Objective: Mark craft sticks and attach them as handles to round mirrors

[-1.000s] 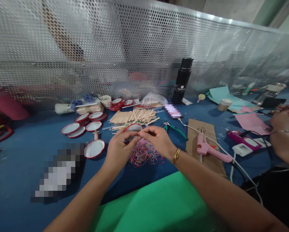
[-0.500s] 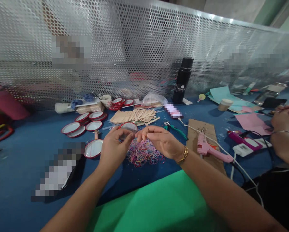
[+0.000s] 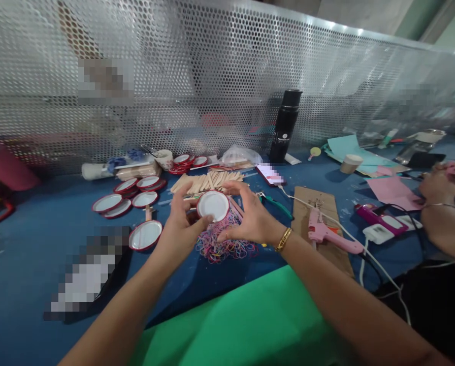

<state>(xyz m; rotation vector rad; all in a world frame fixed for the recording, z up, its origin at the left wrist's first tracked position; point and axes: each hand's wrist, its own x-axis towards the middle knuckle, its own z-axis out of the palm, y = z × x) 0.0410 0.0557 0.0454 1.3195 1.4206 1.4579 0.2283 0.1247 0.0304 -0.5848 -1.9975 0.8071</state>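
My left hand [image 3: 184, 216] grips a jar lid [image 3: 213, 206] with a red rim, its white inner side turned up toward me and the thumb on its lower edge. Just right of the lid is my right hand [image 3: 250, 211], thumb and fingers spread apart; whether a fingertip touches the rim I cannot tell. Below both hands lies a heap of coloured rubber bands [image 3: 225, 246]. A pile of wooden craft sticks [image 3: 212, 180] is behind them. To the left, one lid [image 3: 145, 235] joined to a short stick lies near several other lids [image 3: 107, 203].
Right of my hands are green-handled pliers [image 3: 279, 206] and a pink glue gun [image 3: 334, 236] on cardboard [image 3: 301, 203]. A black bottle [image 3: 286, 127] stands behind. Green sheet [image 3: 231, 325] lies in front. Another person's arm [image 3: 441, 213] is at far right.
The lid in my left hand has tilted so its white face shows fully. My right hand's fingers have spread from a closer, curled pose and now flank the lid.
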